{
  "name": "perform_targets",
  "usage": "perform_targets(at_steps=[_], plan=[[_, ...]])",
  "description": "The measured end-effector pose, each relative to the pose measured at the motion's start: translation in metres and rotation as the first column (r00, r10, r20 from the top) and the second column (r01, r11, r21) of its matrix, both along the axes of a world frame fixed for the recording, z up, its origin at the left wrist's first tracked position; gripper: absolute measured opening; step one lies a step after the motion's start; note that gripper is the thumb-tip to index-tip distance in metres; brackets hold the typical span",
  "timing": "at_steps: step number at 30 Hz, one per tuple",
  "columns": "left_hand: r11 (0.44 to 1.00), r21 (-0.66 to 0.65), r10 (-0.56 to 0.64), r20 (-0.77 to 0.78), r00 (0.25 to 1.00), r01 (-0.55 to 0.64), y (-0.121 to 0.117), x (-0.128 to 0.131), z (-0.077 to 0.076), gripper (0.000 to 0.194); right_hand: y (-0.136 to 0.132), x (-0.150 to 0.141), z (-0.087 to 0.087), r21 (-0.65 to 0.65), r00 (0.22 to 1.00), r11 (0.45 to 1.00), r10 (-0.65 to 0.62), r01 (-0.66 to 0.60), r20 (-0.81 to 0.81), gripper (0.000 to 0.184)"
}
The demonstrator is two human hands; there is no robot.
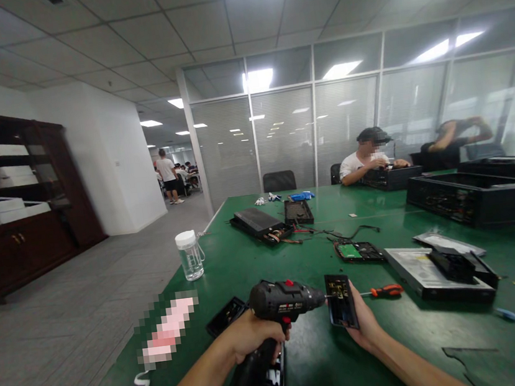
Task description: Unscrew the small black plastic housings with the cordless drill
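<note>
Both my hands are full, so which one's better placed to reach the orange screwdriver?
Probably your right hand: it is much nearer the screwdriver, though it would likely have to free itself from the black part first. Your left hand is farther away, wrapped around the drill.

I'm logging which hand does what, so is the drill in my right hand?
No, the left hand grips the drill, while the right hand holds a small black case.
</note>
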State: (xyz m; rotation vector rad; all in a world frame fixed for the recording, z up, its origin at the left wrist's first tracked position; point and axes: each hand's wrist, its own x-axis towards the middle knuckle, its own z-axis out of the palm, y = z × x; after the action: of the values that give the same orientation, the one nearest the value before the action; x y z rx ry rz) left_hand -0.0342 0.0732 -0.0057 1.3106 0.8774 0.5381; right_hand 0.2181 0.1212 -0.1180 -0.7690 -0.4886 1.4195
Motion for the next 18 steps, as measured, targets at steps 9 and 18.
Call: perform_targets(at_steps=[9, 18], plan=[[0.999, 0.016, -0.036, -0.003, 0.999, 0.037, 0.006, -0.005, -0.004, 0.017, 0.002, 0.0, -0.002, -0.014, 0.999, 1.0, 0.029, -0.028, 0.017, 0.036], [0.999, -0.037, -0.027, -0.018, 0.999, 0.027, 0.011, -0.012, 0.0, 0.019, 0.002, -0.001, 0.0, -0.027, 0.995, 0.995, 0.098, -0.097, 0.024, 0.039]])
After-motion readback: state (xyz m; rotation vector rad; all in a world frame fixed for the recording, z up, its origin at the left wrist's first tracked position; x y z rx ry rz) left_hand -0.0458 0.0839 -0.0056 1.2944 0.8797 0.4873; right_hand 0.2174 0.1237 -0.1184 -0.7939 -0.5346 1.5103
